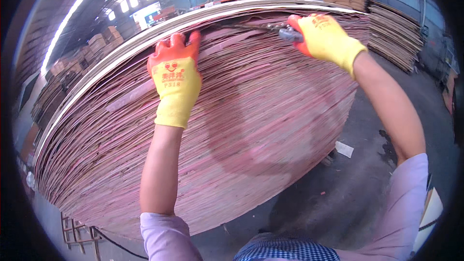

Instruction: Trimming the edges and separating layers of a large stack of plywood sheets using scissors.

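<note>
My left hand [175, 72], in a yellow glove with orange fingers, has its fingers curled at the upper edge of a tall, thick stack of pinkish thin sheets [261, 130], beside a dark gap below the pale top sheets [121, 55]. My right hand [321, 38], gloved alike, is closed on a grey-handled metal tool [290, 35]. The tool's thin end reaches leftward along the gap toward my left hand; its tip is hard to make out. Strips of loose material show along the stack's face.
Piles of boards stand at the back right [394, 34] and along the left [92, 53] of a large shed. The dark floor [386, 106] runs along the stack's right, with a white paper scrap [344, 149]. A metal frame [79, 232] is at the lower left.
</note>
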A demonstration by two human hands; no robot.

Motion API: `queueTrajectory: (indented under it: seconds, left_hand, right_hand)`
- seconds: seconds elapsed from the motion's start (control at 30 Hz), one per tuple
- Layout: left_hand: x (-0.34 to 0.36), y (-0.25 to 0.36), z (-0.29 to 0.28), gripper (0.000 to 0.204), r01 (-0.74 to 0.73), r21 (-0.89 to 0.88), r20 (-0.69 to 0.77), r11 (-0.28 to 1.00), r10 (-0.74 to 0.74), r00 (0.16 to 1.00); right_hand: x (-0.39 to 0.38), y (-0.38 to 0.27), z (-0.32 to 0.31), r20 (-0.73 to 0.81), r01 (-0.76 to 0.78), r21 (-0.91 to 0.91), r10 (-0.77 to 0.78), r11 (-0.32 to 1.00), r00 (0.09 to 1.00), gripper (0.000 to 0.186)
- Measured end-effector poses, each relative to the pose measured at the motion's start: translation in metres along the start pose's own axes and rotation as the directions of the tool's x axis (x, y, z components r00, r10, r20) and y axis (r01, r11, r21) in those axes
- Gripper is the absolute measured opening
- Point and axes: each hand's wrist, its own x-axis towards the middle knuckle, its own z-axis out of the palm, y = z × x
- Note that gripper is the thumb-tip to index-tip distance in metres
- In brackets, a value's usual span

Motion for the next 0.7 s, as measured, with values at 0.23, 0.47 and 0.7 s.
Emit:
queueTrajectory:
  seconds: [0.23, 0.47, 0.7]
  left_hand:
    - [-0.003, -0.003, 0.003, 0.074, -0.009, 0.0, -0.03, 1.0, 0.009, 1.0]
    - [-0.001, 0.002, -0.004, 0.077, 0.016, 0.048, -0.059, 0.999, -0.014, 0.998]
    - [0.0, 0.004, -0.005, 0.077, 0.05, 0.046, 0.008, 0.998, -0.05, 0.999]
  right_hand:
    - [0.018, 0.02, 0.01, 0.0, 0.066, 0.047, -0.066, 0.997, 0.998, 0.027]
    - [0.051, 0.057, 0.005, 0.508, -0.269, 0.639, -0.133, 0.72, 0.851, 0.021]
    - [0.033, 0.032, 0.007, 0.354, -0.12, 0.546, -0.098, 0.829, 0.93, 0.023]
